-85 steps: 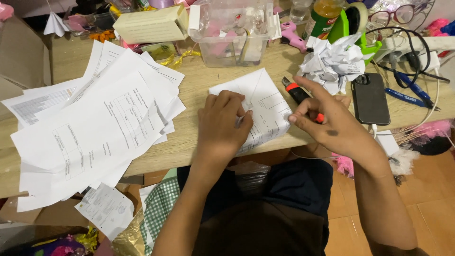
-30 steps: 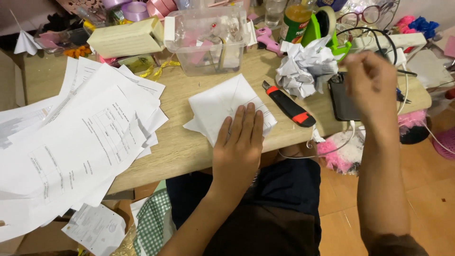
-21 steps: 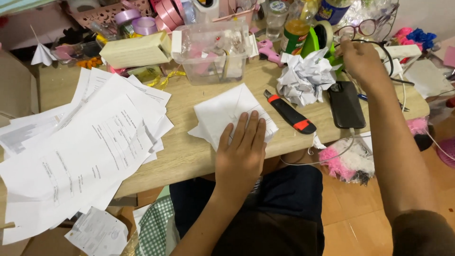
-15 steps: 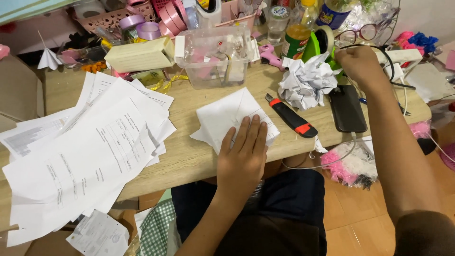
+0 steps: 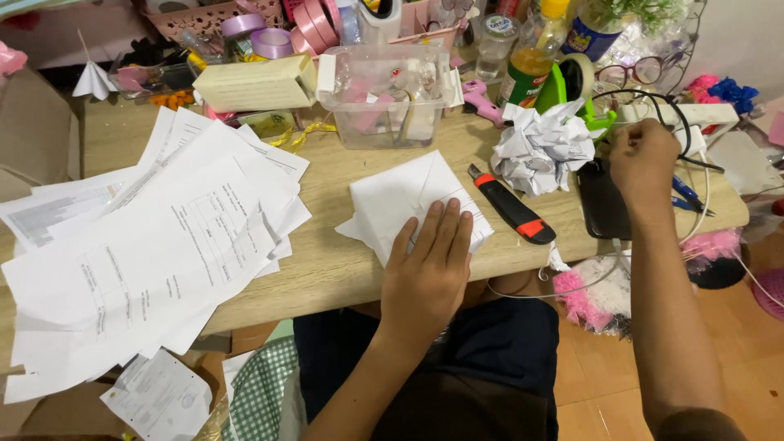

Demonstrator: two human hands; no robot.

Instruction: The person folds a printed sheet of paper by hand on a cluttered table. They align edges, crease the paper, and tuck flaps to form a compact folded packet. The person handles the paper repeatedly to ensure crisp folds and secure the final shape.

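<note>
We press our left hand (image 5: 429,273) flat, fingers spread, to keep the folded paper (image 5: 408,204) from moving; our right hand (image 5: 645,163) closes near the green tape dispenser (image 5: 572,86).

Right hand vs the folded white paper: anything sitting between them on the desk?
Yes. The right hand is off at the desk's right end, by the black cable. Between it and the folded white paper, pinned flat by the left hand, lie the black phone, crumpled paper ball and black-and-orange utility knife.

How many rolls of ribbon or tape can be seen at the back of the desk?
4: a purple roll, a second purple roll, pink rolls standing, counted as one group, and a tape roll in the green dispenser. Clutter may hide others.
</note>
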